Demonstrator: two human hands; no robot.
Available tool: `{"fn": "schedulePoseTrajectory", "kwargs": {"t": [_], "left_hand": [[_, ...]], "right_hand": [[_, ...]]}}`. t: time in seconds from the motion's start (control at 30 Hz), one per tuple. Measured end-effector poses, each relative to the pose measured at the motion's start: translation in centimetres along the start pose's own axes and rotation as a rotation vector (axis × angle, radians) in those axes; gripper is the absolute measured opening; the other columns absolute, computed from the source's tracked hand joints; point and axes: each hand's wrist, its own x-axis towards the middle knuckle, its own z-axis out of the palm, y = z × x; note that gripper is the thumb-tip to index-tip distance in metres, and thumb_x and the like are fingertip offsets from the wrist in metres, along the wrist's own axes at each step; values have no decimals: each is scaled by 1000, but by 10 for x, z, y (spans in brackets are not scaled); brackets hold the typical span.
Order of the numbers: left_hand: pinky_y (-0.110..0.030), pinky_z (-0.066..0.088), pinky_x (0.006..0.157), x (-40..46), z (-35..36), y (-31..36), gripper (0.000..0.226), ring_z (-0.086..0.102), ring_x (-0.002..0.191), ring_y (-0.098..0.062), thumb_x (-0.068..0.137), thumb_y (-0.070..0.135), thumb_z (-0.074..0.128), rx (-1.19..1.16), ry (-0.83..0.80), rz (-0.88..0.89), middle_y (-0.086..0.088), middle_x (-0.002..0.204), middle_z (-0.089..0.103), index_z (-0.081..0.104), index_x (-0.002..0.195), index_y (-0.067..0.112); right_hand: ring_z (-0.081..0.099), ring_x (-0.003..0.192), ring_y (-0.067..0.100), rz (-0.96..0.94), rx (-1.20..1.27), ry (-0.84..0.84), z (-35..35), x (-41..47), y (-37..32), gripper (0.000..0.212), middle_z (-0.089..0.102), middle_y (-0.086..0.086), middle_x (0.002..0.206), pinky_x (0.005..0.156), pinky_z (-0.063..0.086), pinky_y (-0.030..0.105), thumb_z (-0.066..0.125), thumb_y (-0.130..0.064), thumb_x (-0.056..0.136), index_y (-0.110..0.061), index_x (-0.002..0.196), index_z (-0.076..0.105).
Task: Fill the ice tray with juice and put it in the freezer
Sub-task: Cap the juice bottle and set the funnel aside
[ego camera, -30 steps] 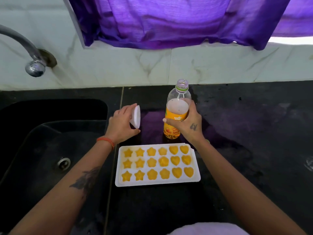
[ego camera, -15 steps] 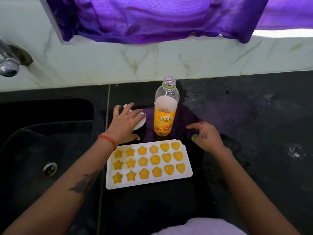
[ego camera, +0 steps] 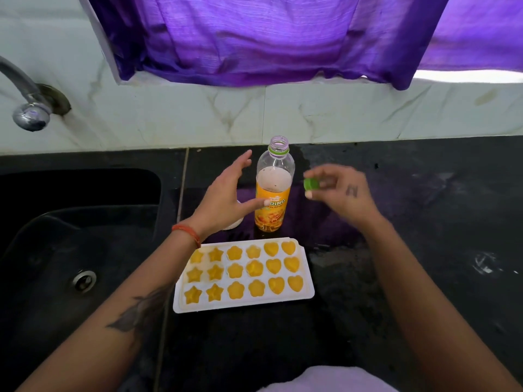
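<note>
Orange juice fills the white ice tray (ego camera: 243, 304) on the black surface (ego camera: 424, 250). Behind it stands the uncapped bottle (ego camera: 273, 190); left hand (ego camera: 223, 199) spread beside it, right hand (ego camera: 339, 193) pinching the green cap (ego camera: 311, 184).

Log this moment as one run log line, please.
tray: all cells filled, on counter | bottle: upright, uncapped | right hand: pinching green cap | left hand: open at bottle | next: probably recap

Purple curtain (ego camera: 268, 38), tap (ego camera: 28, 108), black sink (ego camera: 70, 250), perhaps stone.
</note>
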Motion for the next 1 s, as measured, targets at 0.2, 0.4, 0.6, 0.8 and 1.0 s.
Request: {"fn": "schedulePoseTrajectory", "kwargs": {"t": [0.2,0.4,0.6,0.8,1.0], "left_hand": [[-36,47,98,15,5,35,97,48,124,-13,72,34,79,-230,-5,-21,2,145,42,19,148,24],[-46,51,94,12,20,37,74,53,117,-19,79,36,72,-299,15,-39,1,132,50,31,141,28],[-46,51,93,14,22,33,75,52,118,-22,79,38,72,-280,19,-40,-2,136,48,29,140,29],[-46,50,95,15,20,35,72,50,120,-23,81,35,71,-280,11,-43,-3,137,46,29,139,29],[-45,49,97,12,20,38,76,48,123,-23,81,33,71,-266,-10,-19,-4,140,43,27,142,26]], "right_hand": [[59,72,-1,-438,-327,-162,-27,23,-98,32,66,-8,90,67,45,7,77,-12,71,-17,102,71],[59,80,10,-563,-683,-327,-20,44,-116,28,72,2,103,73,41,17,69,-13,80,-16,108,70],[60,83,20,-646,-881,-372,-18,52,-125,32,71,8,104,74,40,22,69,-24,82,-13,112,67],[50,66,22,-641,-1091,-305,-8,53,-119,47,65,17,90,65,36,27,47,-44,93,0,102,62],[60,80,25,-558,-1047,-388,-16,58,-123,52,69,12,100,68,41,25,57,-52,84,-7,109,64]]}}
